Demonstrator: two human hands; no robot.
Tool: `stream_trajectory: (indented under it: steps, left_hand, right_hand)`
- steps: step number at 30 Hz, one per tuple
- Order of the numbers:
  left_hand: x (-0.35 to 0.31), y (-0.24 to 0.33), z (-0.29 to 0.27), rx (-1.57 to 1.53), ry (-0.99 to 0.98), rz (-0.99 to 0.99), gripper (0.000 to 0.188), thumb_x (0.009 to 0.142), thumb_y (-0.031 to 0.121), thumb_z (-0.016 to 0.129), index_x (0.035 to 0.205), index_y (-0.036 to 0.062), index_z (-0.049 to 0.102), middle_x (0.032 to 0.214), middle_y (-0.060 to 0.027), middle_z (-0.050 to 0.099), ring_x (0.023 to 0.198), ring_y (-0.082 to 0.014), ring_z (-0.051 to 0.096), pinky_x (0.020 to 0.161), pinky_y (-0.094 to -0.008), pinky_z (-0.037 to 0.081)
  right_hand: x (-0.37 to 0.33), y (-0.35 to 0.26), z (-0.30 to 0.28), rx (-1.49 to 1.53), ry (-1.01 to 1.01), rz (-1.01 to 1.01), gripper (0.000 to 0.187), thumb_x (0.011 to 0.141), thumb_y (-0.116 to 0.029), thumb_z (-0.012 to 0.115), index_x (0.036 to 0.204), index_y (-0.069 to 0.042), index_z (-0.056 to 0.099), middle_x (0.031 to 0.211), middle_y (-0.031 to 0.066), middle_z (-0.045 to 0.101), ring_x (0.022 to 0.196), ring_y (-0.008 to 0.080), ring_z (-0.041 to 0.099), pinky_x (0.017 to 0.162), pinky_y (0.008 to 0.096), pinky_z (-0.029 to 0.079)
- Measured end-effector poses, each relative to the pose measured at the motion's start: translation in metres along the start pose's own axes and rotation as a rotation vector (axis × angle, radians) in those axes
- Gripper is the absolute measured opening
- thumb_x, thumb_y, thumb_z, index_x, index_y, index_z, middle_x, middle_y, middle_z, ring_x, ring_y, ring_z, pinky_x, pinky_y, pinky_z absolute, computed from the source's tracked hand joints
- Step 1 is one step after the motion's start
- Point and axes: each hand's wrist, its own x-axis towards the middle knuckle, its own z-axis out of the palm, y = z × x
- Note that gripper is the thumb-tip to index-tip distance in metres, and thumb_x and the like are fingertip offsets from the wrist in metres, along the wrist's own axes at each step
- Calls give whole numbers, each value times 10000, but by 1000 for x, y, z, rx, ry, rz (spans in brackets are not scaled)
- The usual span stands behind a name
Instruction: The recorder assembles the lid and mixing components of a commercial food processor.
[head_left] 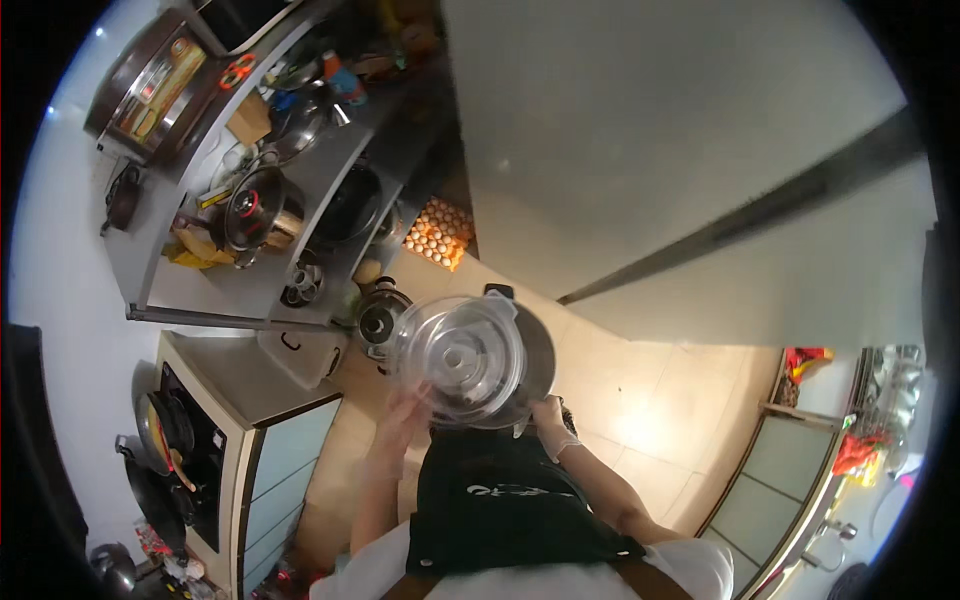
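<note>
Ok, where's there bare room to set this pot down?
Mostly bare: the tiled floor between the pot and the right-hand cabinet, and the counter beside the stove. Crowded: the stove, with pans, and the shelves.

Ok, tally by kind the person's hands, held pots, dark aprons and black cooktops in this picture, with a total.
Hands: 2 (left hand, right hand)
Held pot: 1
Dark apron: 1
Black cooktop: 1
Total: 5
</note>
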Motion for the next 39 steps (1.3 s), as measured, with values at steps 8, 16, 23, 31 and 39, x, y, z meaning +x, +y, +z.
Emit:
stream_trajectory:
  steps: [8,16,23,31,39]
  left_hand:
    - [-3,-39,134,182,-532,1,595,957,361,550,1399,-11,408,1487,-218,355,1327,-368,427,1062,-443,432]
    - [-14,-130,227,371,-396,-49,415,926,336,620,1211,48,528,1471,-162,411,1354,-310,403,1070,-409,421]
    - [38,-278,298,717,-258,-371,435,989,269,536,1333,25,429,1416,-140,484,1301,-296,469,1085,-420,369]
    - [58,-448,479,849,-514,-561,449,998,285,514,1333,3,416,1401,-139,496,1286,-279,483,1084,-405,378]
    - [60,-573,637,838,-746,-682,462,961,201,585,1356,18,431,1391,-178,501,1288,-303,482,1048,-423,414]
  right_hand:
    - [-74,79,-184,218,466,-174,202,740,-82,610,842,90,639,713,124,625,587,218,606,502,350,480]
    - [-210,130,-384,751,601,-67,154,748,-34,589,827,97,607,737,142,628,615,249,643,557,373,561]
    - [-271,174,-490,963,841,-56,212,734,-24,562,885,112,625,765,164,653,640,267,662,572,382,579]
    - [-280,184,-619,1149,1026,128,173,750,-17,534,822,130,592,778,190,633,664,291,668,623,409,617]
    - [-269,176,-714,1399,1187,120,236,788,-27,535,948,142,578,887,233,652,754,313,683,653,426,612]
